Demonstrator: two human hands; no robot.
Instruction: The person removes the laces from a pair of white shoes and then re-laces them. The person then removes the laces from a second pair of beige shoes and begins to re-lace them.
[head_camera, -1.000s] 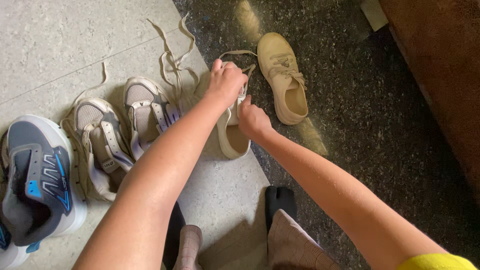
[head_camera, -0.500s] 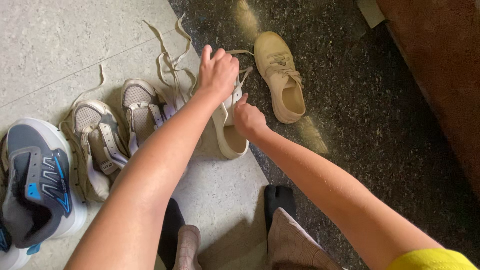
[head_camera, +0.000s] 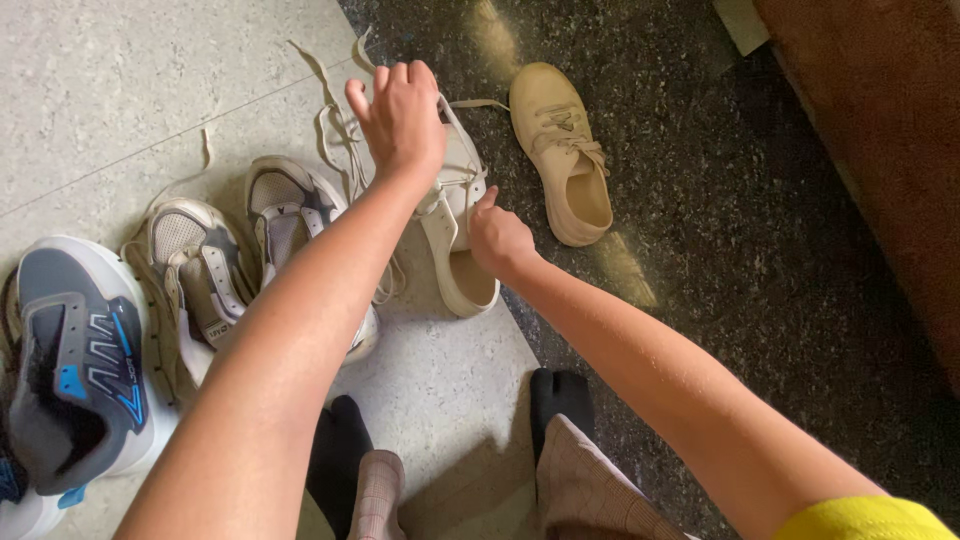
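Yellow sleeve, checked trousers (black socks).

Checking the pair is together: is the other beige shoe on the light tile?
No, the other beige shoe lies on the dark speckled floor.

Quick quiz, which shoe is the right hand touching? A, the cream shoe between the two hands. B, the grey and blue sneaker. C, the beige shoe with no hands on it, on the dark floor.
A: the right hand presses on the cream shoe, by its opening.
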